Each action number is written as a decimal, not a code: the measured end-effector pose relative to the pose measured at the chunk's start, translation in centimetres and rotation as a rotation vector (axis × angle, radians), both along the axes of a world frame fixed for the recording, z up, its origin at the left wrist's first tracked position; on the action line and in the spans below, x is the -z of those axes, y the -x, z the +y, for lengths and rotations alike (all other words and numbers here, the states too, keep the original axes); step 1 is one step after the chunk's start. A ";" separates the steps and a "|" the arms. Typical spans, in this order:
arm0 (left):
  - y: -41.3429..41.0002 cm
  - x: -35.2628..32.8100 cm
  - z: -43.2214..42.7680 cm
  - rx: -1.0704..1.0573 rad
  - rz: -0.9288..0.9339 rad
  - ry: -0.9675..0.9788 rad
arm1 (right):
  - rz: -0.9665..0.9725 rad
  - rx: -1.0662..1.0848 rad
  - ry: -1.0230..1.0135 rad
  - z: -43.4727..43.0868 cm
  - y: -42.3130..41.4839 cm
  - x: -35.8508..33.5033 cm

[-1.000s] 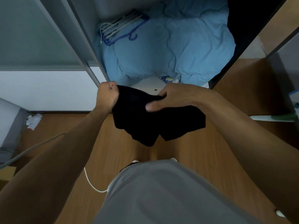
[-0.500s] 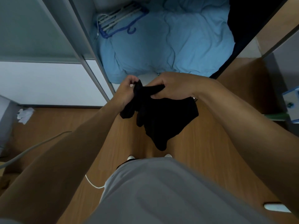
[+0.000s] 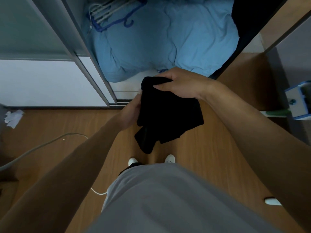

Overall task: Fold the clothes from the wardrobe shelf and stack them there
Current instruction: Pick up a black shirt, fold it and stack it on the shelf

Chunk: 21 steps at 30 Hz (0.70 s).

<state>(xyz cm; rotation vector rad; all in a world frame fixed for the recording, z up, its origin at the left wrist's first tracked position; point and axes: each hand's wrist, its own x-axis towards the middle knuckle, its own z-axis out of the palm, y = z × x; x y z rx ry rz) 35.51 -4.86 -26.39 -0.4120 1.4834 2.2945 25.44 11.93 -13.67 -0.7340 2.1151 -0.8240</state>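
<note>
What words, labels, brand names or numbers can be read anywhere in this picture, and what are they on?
No text can be read in this view.
Black garment: no label or print shows.
Blue and white box at the right edge: a small dark mark, too blurred to read.
Crumpled paper on the floor: no writing can be made out.
</note>
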 end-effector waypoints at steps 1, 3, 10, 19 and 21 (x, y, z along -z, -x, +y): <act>-0.3 0.3 -0.5 0.057 0.033 -0.031 | 0.019 0.004 -0.005 -0.1 0.1 -0.1; -0.8 0.6 -1.0 0.201 0.079 0.079 | 0.063 0.020 -0.012 -0.4 0.5 -0.3; -0.3 0.5 0.6 0.423 0.012 0.464 | 0.065 0.139 -0.098 -0.3 1.7 -0.1; 1.1 -0.9 1.6 0.053 0.011 0.262 | -0.068 0.698 0.199 1.7 2.5 3.6; 1.7 -1.7 1.7 -0.053 -0.022 0.181 | -0.110 0.766 0.100 3.2 1.6 5.9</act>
